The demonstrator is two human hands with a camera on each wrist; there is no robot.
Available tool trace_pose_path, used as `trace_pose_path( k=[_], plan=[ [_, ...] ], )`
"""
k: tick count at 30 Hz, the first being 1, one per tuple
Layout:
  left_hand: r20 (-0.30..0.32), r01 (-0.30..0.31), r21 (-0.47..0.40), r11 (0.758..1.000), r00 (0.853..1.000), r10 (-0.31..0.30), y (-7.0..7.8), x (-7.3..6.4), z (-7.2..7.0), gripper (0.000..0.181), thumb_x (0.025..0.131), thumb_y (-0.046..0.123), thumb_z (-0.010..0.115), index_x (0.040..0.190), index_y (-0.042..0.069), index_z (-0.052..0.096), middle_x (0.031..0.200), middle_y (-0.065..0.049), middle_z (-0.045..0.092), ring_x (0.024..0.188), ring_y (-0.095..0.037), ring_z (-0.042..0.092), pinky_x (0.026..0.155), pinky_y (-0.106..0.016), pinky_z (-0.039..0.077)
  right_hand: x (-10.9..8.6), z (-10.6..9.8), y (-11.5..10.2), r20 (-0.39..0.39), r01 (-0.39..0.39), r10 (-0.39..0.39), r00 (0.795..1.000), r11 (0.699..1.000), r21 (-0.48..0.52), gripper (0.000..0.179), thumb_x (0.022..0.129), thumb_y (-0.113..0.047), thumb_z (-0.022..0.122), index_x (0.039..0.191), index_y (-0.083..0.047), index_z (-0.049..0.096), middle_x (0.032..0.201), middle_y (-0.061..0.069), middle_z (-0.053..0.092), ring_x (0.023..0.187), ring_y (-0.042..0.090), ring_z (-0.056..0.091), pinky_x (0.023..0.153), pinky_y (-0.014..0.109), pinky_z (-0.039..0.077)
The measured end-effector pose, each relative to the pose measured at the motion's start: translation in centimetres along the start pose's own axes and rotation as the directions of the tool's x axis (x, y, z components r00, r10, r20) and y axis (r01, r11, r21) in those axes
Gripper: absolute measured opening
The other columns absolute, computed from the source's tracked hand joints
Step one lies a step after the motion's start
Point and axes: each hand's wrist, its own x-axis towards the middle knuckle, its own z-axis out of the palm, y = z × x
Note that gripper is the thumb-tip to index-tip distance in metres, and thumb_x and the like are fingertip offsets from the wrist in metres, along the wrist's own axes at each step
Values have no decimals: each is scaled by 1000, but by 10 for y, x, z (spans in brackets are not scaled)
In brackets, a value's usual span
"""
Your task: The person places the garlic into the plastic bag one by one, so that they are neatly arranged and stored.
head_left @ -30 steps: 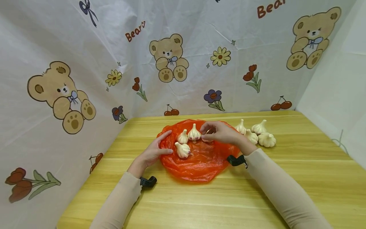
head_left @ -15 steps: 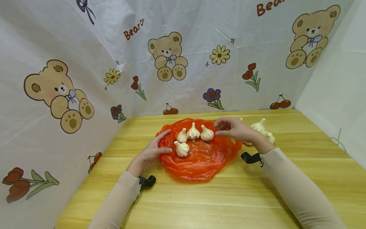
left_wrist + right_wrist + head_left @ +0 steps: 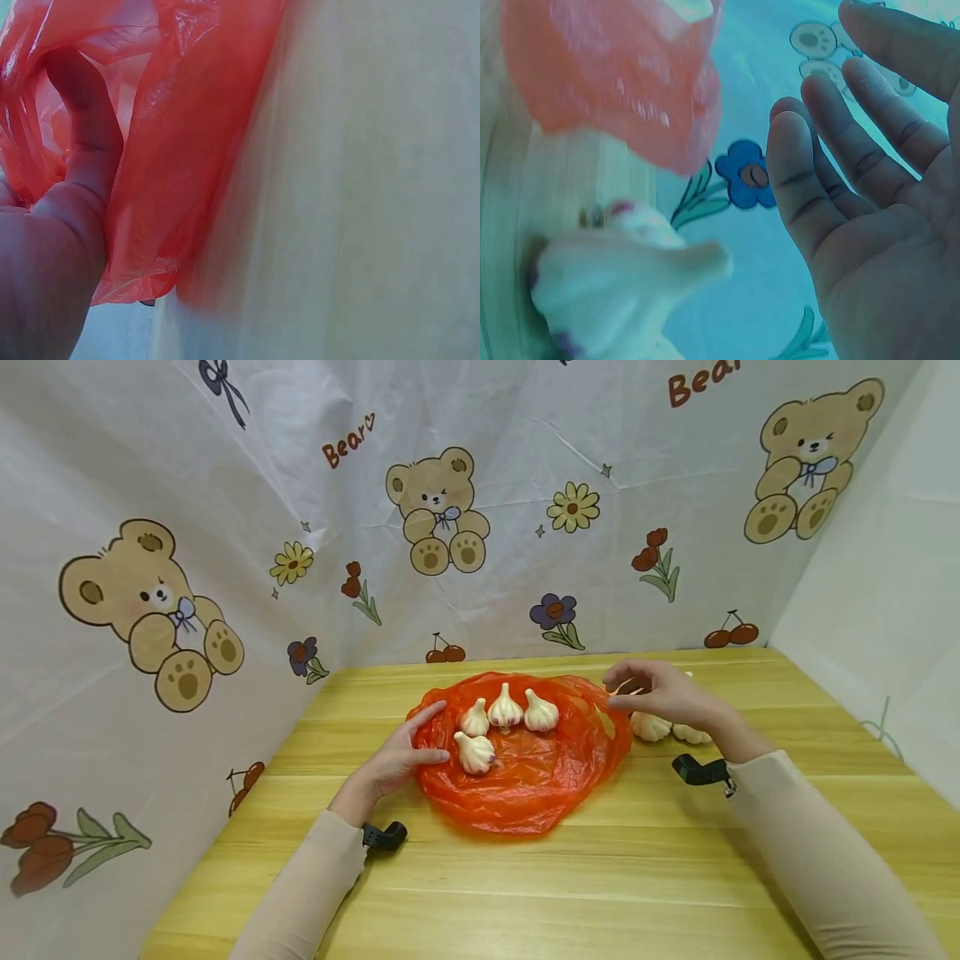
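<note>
A red plastic bag (image 3: 517, 806) lies spread on the table, with several garlic bulbs (image 3: 540, 712) grouped inside it. My left hand (image 3: 393, 764) is at the bag's left edge, thumb and forefinger spread; in the left wrist view the thumb (image 3: 94, 142) reaches into the crinkled plastic. Over the bag's right edge, close to the loose garlic bulbs (image 3: 650, 727), hovers my right hand (image 3: 667, 693), fingers loosely bent and nothing in them. The right wrist view shows a garlic bulb (image 3: 622, 289) beside this hand, apart from it. The hand partly hides the loose bulbs.
The wooden table (image 3: 487, 902) extends toward the front and right. A white cloth printed with bears (image 3: 442, 518) forms the back and left walls. A thin cord (image 3: 885, 727) hangs by the right wall.
My right hand has moved right, from the garlic bulb at the right of the group in the bag toward the loose bulbs, leaving that one uncovered. The left hand has stayed in place.
</note>
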Motion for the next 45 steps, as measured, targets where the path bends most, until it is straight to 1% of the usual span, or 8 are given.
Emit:
trace_pose_path(
  k=[5,10,17,22,27,33,37,45],
  plan=[
    [-2,-3,10,1000,1000,3,1,1,0,91,91,-8,67,164,29,26,169,-11,21,142,-34,46,103,-42,56,-10,-14,10,-43,7,-9,999,998,-67,33,97,-29,73,123,-10,65,123,13,66,107,21,66,83,26,59],
    [-4,-8,24,1000,1000,8,1,2,-1,91,91,-8,67,164,28,26,169,-9,21,143,-34,44,103,-41,56,-20,-28,21,-69,-18,10,998,993,-119,38,96,-31,74,126,-9,64,126,13,64,105,15,62,81,28,59],
    [-7,3,16,1000,1000,-3,-1,0,-1,91,91,-9,66,164,29,26,169,-10,20,144,-37,43,104,-43,55,-31,-43,37,-97,-61,51,994,993,-99,45,92,-30,78,131,-12,63,130,5,63,109,13,63,83,22,58],
    [-17,8,14,1000,1000,-8,0,-1,1,90,92,-8,66,164,30,27,169,-11,20,144,-38,44,103,-44,55,-39,-55,56,-92,-41,32,995,994,-100,49,91,-24,80,134,-11,62,129,-4,64,115,7,61,85,18,55],
    [-18,5,14,1000,1000,-4,1,-1,1,91,91,-8,66,164,30,28,169,-10,20,144,-36,43,103,-43,55,-51,-66,82,-81,-32,24,996,995,-96,50,91,-19,79,136,-5,61,130,0,66,115,0,60,86,13,52],
    [-12,1,19,1000,1000,-1,1,0,0,91,91,-8,67,164,30,28,169,-9,20,143,-35,44,104,-42,55,-59,-70,106,-31,-76,75,997,996,-46,52,93,-18,77,139,-2,57,135,8,64,113,-4,59,87,14,51],
    [-5,-2,25,1000,1000,2,1,1,0,92,90,-8,69,163,30,28,169,-8,21,142,-34,44,104,-41,55,-59,-68,116,-5,-92,92,996,996,-7,53,93,-16,76,140,-1,55,136,1,62,113,-10,55,89,14,50],
    [3,-14,30,999,1000,13,1,-1,-1,93,90,-8,69,164,28,26,169,-9,20,141,-33,45,104,-41,55,-60,-65,130,14,-64,64,998,997,30,53,93,-10,75,140,1,55,136,-8,62,115,-13,53,93,14,49]
  ],
)
